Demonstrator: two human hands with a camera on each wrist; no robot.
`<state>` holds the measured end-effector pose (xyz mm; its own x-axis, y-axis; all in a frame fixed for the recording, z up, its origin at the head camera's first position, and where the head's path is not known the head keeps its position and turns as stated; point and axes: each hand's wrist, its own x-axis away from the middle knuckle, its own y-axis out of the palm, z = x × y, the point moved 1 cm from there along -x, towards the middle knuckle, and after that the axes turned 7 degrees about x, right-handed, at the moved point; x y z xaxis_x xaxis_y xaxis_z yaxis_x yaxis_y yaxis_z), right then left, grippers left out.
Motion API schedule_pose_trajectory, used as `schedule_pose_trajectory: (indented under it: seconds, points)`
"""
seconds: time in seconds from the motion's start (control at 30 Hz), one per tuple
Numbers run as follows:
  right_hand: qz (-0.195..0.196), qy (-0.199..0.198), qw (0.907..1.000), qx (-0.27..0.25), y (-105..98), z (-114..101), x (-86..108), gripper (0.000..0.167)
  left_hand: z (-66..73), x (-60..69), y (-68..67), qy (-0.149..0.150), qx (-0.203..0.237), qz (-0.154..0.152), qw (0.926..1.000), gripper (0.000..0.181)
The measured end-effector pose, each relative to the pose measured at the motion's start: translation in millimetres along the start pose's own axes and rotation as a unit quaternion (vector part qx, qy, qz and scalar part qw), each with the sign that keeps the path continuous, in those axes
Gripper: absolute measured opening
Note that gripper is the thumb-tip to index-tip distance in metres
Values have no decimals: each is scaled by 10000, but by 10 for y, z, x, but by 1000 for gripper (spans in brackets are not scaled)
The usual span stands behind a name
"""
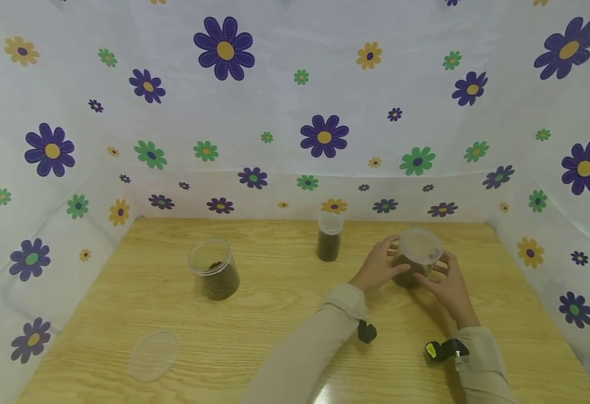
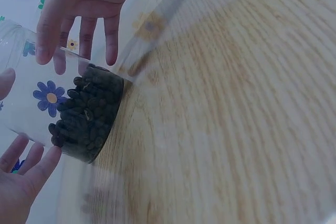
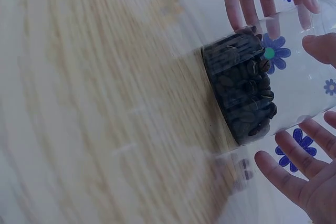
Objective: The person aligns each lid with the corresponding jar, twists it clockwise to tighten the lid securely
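Note:
A wide clear jar (image 1: 410, 275) with a pale translucent lid (image 1: 420, 245) is at the right of the table, between both hands. Dark coffee beans (image 2: 89, 114) fill its lower part, as the wrist views show. My left hand (image 1: 378, 267) holds the jar's left side, thumb in front and fingers spread along the wall. From the right, my right hand (image 1: 448, 285) holds it the same way. In the right wrist view the jar's base (image 3: 220, 98) is near the tabletop; I cannot tell whether it touches.
A narrow lidded jar (image 1: 329, 244) with dark contents stands behind, left of the hands. Farther left is a lidless jar (image 1: 219, 280) partly filled with dark brown bits. A round translucent lid (image 1: 154, 354) lies front left. Flowered cloth (image 1: 274, 112) encloses the wooden table (image 1: 254, 348).

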<state>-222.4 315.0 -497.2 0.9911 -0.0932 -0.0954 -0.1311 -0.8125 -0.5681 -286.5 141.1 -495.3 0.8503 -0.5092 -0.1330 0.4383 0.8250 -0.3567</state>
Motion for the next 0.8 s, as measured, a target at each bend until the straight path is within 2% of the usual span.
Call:
schedule_pose_trajectory:
  seconds: [0.27, 0.5, 0.8]
  points:
    - [-28, 63, 9999, 74, -44, 10, -7, 83, -1, -50, 33, 95, 141, 18, 9999, 70]
    - [-64, 70, 9997, 215, -86, 10, -15, 82, -39, -119, 72, 301, 42, 86, 9995, 69]
    - [-81, 38, 9998, 204, -92, -5, -27, 80, -31, -126, 75, 143, 61, 106, 9998, 69]
